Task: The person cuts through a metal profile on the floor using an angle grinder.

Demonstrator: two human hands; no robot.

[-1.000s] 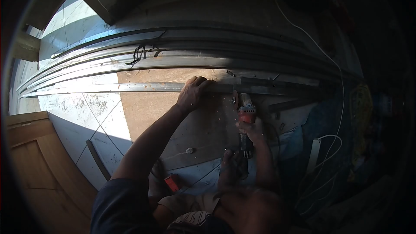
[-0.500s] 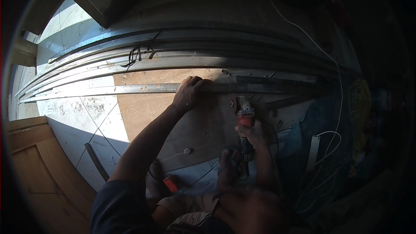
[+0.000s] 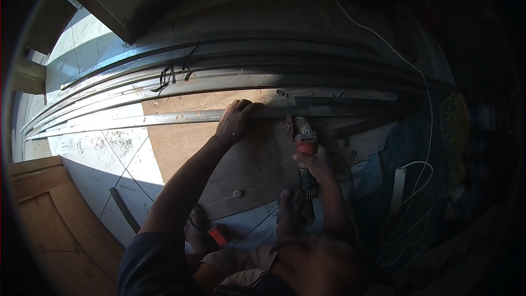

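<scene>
A long metal bar point(image 3: 189, 117) lies crosswise in front of me. My left hand point(image 3: 234, 120) grips it near the middle, fingers wrapped over its top. My right hand point(image 3: 315, 161) is closed around the body of a red and black angle grinder point(image 3: 306, 145), held upright with its head toward the bar. The grinder's thin disc point(image 3: 289, 126) stands edge-on right at the bar's near edge, a short way right of my left hand. Deep shade hides detail on that side of the bar.
Several more long metal bars point(image 3: 230, 82) lie beyond, with black ties point(image 3: 169, 77). Under my hands is a brown board point(image 3: 203, 164) on white tiles. A small red object point(image 3: 217, 235) lies near my feet. At right are a white power strip point(image 3: 398, 189) and cables; at left, a wooden panel point(image 3: 60, 208).
My right hand has moved the angle grinder slightly left and up, bringing its disc to the bar's edge. My left hand keeps its grip on the bar.
</scene>
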